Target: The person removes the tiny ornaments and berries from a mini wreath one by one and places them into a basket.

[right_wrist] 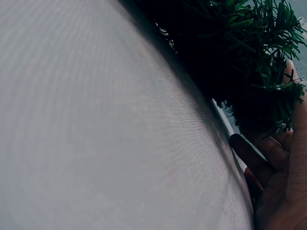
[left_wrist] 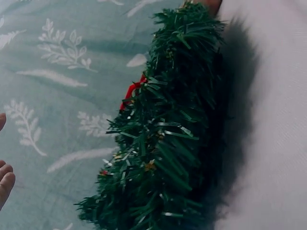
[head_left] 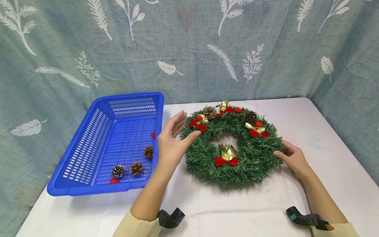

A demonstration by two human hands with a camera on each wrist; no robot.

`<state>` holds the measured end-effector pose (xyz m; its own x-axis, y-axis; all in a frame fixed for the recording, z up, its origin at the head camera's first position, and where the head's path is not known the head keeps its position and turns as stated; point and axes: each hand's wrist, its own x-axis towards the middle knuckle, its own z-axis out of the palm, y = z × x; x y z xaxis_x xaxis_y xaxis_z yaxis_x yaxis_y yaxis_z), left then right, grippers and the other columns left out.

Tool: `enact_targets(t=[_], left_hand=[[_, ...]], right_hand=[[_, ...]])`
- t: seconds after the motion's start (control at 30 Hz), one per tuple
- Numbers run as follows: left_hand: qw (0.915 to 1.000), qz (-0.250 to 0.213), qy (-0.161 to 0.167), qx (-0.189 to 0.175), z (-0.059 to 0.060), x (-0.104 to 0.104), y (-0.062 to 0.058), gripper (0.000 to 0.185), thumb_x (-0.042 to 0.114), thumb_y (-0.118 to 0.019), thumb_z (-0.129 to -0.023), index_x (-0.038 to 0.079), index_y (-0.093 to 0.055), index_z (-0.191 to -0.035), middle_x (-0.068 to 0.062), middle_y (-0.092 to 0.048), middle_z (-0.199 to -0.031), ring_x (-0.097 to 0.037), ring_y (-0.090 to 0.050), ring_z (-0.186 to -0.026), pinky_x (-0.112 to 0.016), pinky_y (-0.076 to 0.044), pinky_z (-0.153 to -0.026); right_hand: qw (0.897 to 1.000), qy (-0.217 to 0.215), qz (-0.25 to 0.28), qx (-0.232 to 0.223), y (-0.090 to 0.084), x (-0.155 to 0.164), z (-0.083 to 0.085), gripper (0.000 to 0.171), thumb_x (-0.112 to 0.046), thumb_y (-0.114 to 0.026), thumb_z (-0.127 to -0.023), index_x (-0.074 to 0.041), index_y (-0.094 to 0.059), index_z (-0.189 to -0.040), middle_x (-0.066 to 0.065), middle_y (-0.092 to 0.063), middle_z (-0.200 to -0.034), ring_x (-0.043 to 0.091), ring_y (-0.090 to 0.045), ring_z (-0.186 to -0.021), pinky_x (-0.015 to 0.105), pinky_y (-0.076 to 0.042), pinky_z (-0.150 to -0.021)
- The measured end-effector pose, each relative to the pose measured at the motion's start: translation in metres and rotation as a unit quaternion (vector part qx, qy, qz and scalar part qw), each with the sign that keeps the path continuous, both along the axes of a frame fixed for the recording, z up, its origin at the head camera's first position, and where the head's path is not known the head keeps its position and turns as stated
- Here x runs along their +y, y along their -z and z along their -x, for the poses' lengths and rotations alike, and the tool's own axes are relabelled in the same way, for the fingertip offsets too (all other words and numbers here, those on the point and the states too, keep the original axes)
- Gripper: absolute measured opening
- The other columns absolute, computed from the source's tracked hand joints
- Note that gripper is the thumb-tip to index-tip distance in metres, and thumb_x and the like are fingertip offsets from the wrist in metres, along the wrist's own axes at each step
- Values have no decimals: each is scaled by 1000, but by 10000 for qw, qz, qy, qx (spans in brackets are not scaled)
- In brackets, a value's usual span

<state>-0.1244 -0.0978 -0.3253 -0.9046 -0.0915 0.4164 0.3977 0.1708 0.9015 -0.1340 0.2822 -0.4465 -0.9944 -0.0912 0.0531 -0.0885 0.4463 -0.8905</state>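
- No writing or label can be read on anything in view.
- The wreath (head_left: 234, 144) is a ring of stiff green plastic needles — shaggy and round, with an open middle — lying flat on the white cloth-covered table (head_left: 325, 158), right of the basket (head_left: 88, 158).
- On the wreath sit red bows, gold ribbon, brown pinecones and small red berries.
- The basket is blue plastic, rectangular, with slotted walls and floor; three pinecones (head_left: 131, 166) and a few red berries lie in it.
- The left hand (head_left: 171, 141) is released, fingers straight and spread; its thumb tip touches the wreath's left edge, the palm facing the wreath.
- The right hand (head_left: 291, 158) rests at the wreath's right edge, fingers loosely bent against the needles — grasping nothing firmly that can be seen.
- Behind hangs a teal fabric curtain (head_left: 189, 49) printed with white leaves.
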Motion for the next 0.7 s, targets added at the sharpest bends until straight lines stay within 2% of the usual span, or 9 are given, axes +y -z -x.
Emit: enact_targets(t=[0.3, 0.43, 0.57, 0.67, 0.7], left_hand=[[9998, -137, -94, -131, 24, 18, 12, 66, 19, -80, -76, 5, -51, -134, -8, -58, -129, -16, -55, -120, -23, -43, -102], [9991, -91, -166, -391, 30, 22, 19, 65, 18, -80, -77, 7, -51, -134, -7, -59, -129, -16, -55, -119, -22, -43, -102], [9972, -12, -230, -712, 40, 25, 28, 64, 20, -79, -77, 9, -51, -134, -8, -58, -130, -17, -55, -120, -24, -43, -103], [9949, 78, -262, -967, 48, 27, 32, 64, 21, -79, -78, 10, -50, -135, -8, -57, -131, -18, -54, -121, -27, -42, -103], [9943, 95, -255, -1030, 51, 27, 33, 64, 21, -78, -79, 9, -50, -136, -8, -57, -132, -19, -54, -121, -28, -43, -104]], right_hand=[[10000, 20, -4, 32, 0, 0, 0, 68, -17, -57, -96, 15, -21, -142, 40, -26, -142, -14, -36, -97, 2, -35, -72], [10000, 21, 3, 68, 0, -1, 0, 68, -17, -58, -95, 17, -21, -142, 41, -27, -140, -15, -35, -94, 3, -35, -71], [10000, 43, -42, -52, 0, 0, 0, 69, -18, -58, -95, 15, -20, -143, 41, -24, -142, -19, -31, -101, -1, -34, -76], [9999, 46, -90, -111, -1, 1, 0, 68, -18, -57, -96, 14, -20, -143, 39, -25, -143, -10, -36, -106, 0, -34, -76], [9999, 30, -87, -138, -1, 2, 1, 69, -19, -57, -96, 14, -19, -144, 39, -24, -144, -2, -40, -114, 0, -34, -76]])
